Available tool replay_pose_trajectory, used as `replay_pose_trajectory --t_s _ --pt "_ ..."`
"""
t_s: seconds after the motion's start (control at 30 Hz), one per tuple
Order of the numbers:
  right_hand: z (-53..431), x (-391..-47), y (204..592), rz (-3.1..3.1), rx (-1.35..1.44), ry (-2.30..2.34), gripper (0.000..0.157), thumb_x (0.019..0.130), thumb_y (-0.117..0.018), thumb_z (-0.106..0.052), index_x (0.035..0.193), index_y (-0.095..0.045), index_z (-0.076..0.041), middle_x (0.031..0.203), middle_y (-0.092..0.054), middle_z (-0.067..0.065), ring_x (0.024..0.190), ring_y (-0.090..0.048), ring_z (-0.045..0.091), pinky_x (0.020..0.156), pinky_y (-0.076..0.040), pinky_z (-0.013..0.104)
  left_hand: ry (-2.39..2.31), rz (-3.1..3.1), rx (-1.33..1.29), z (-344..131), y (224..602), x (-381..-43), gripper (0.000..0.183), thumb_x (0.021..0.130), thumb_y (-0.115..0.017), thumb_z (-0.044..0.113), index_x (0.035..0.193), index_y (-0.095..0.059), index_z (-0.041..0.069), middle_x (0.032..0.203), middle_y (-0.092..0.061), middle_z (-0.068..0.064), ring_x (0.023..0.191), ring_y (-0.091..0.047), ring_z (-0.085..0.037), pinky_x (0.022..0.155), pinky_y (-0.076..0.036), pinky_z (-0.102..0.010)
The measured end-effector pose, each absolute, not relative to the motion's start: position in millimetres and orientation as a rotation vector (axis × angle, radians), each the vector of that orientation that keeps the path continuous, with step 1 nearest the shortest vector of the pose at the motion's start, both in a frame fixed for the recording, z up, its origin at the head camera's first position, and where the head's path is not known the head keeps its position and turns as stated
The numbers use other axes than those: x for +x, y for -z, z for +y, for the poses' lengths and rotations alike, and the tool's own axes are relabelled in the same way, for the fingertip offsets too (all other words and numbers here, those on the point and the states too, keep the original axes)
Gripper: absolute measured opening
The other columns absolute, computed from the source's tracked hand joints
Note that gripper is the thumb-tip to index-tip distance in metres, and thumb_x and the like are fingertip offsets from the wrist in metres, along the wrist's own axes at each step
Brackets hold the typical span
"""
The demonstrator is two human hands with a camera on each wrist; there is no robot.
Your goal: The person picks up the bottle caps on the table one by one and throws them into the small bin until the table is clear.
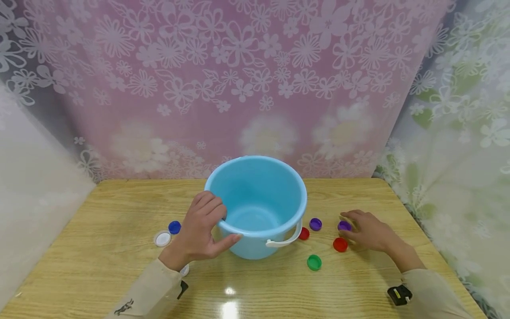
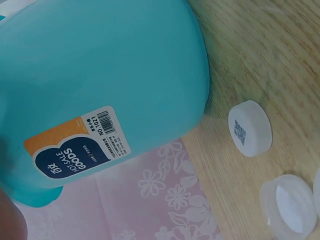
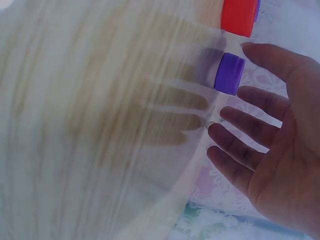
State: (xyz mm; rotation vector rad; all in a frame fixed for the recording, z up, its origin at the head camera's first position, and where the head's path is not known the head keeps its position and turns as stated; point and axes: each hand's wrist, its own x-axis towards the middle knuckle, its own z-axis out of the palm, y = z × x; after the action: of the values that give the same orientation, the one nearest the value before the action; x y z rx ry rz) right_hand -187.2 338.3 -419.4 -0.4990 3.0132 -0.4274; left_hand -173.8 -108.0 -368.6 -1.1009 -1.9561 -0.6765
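Hands [image 1: 201,227] [image 1: 369,231] apart, left around bucket rim [image 1: 259,233]

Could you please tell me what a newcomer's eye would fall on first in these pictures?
Most likely the large light-blue bucket at the middle of the wooden table, its rim held by the left-hand grip. Next, the bright caps to its right, among them a green cap and, close by the right-hand grip, a purple cap. Behind the table, a pink flowered cloth fills the upper head view.

Pink flower-patterned curtain [image 1: 255,84], leafy pale curtain [image 1: 458,155] at right, wood-grain table [image 1: 103,248] (bright glare [image 1: 229,309] on its top)
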Motion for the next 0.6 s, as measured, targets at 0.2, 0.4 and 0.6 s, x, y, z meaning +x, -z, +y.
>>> replay_pose_trajectory --t_s 0.2,0.4,0.6 --pt "338.6 -186.5 422.6 3.031 -0.489 0.423 0.054 0.086 -0.070 -0.035 0.126 -0.058 -0.001 0.121 -0.055 0.023 0.106 -0.051 0.047 0.078 -0.046 0.059 0.682 -1.938 -1.100 -107.5 368.3 -174.4 0.049 0.090 -0.045 0.059 0.072 -0.039 0.015 0.072 -0.039 0.002 0.073 -0.038 -0.019 0.077 -0.031 -0.041" --pt "335.7 -186.6 422.8 3.021 -0.466 0.415 0.046 0.085 -0.071 -0.032 0.121 -0.062 -0.005 0.111 -0.058 0.015 0.093 -0.057 0.033 0.068 -0.051 0.048 0.679 -1.942 -1.099 -107.1 369.0 -174.6 0.048 0.090 -0.044 0.060 0.072 -0.039 0.015 0.072 -0.039 0.003 0.073 -0.037 -0.019 0.076 -0.031 -0.041" --pt "332.4 -186.2 421.5 3.017 -0.492 0.427 0.033 0.085 -0.071 -0.025 0.112 -0.065 -0.006 0.100 -0.058 0.006 0.081 -0.056 0.019 0.065 -0.050 0.038 0.681 -1.936 -1.098 -107.8 368.7 -174.8 0.049 0.089 -0.045 0.060 0.071 -0.039 0.015 0.072 -0.039 0.003 0.073 -0.038 -0.019 0.076 -0.031 -0.040"
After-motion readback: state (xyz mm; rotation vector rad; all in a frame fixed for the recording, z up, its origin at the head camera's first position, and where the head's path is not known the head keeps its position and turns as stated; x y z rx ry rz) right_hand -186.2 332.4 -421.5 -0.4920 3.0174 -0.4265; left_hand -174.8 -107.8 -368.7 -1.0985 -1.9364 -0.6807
